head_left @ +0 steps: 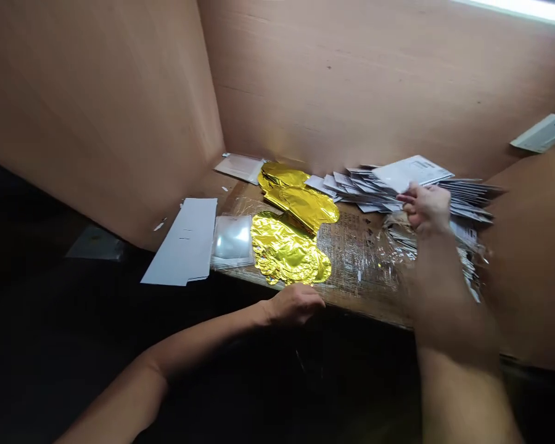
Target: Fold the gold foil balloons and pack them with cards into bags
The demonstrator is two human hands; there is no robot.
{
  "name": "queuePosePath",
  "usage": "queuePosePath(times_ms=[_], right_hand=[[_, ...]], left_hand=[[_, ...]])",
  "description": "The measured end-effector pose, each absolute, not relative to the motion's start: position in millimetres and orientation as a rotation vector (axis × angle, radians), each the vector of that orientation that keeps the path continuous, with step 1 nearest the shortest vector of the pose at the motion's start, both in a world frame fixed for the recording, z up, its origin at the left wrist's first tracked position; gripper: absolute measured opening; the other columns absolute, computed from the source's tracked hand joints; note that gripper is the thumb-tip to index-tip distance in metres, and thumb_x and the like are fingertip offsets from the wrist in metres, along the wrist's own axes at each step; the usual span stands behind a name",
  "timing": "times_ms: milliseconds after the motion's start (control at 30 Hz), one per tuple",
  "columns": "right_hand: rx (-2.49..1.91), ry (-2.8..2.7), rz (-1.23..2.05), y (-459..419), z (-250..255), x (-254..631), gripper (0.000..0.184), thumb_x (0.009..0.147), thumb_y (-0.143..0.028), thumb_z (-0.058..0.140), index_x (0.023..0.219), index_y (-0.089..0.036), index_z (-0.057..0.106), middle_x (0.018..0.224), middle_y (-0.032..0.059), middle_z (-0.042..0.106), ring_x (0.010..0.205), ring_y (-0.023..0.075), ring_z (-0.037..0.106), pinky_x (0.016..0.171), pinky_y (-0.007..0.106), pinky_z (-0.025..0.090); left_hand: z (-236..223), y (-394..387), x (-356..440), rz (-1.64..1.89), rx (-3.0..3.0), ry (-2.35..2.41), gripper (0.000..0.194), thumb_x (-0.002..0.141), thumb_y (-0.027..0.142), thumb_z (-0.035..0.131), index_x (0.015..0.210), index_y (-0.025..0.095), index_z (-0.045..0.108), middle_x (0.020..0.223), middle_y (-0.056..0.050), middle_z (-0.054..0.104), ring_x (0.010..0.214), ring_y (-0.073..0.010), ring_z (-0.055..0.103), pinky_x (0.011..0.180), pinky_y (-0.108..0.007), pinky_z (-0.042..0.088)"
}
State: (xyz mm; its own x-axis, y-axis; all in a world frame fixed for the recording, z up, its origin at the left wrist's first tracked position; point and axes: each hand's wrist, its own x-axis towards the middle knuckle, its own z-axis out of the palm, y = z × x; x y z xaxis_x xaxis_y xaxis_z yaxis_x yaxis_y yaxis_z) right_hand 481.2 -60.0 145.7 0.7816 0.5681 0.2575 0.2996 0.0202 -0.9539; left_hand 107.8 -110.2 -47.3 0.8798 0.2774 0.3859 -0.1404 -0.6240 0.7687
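My right hand [428,206] reaches over to the pile of flat white packets [358,188]. Its thumb and fingers pinch the near edge of a white packet [409,172] with a printed label, tilted on top of the pile. At the table's front edge, my left hand [297,304] is closed, knuckles up; whatever its fingers hold, if anything, is hidden. Just beyond it lies a shiny gold foil balloon [289,250], deflated and flat. More folded gold foil balloons [303,206] lie behind that one.
Left of the foil are clear plastic sleeves [232,240] and a white card sheet [185,237] overhanging the front edge. A flat pack [240,168] lies in the back corner. Crumpled clear plastic [472,271] is at the right. Wooden panels [351,80] enclose the table [351,296].
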Motion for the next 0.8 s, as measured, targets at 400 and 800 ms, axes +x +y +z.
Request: queuePosePath(times_ms=[400, 800], right_hand=[[-2.001, -1.123, 0.672, -13.7, -9.9, 350.6, 0.050, 0.078, -0.049, 0.085, 0.050, -0.022, 0.053, 0.040, -0.0025, 0.045, 0.042, 0.0121, 0.042, 0.043, 0.026, 0.026], [-1.921, -1.270, 0.380, 7.1, -5.3, 376.3, 0.050, 0.088, -0.064, 0.058, 0.057, -0.025, 0.052, 0.051, -0.0004, 0.045, 0.055, 0.0180, 0.044, 0.056, 0.030, 0.035]], left_hand=[[-3.8, 100.5, 112.1, 0.798, 2.059, 0.852, 0.040, 0.084, 0.021, 0.074, 0.123, 0.015, 0.069, 0.123, -0.013, 0.074, 0.106, -0.0250, 0.069, 0.095, -0.037, 0.055], [8.6, 149.3, 163.4, 0.729, 2.292, 0.723, 0.035, 0.093, 0.032, 0.065, 0.062, 0.016, 0.065, 0.071, -0.003, 0.055, 0.076, -0.0179, 0.053, 0.079, -0.030, 0.047]])
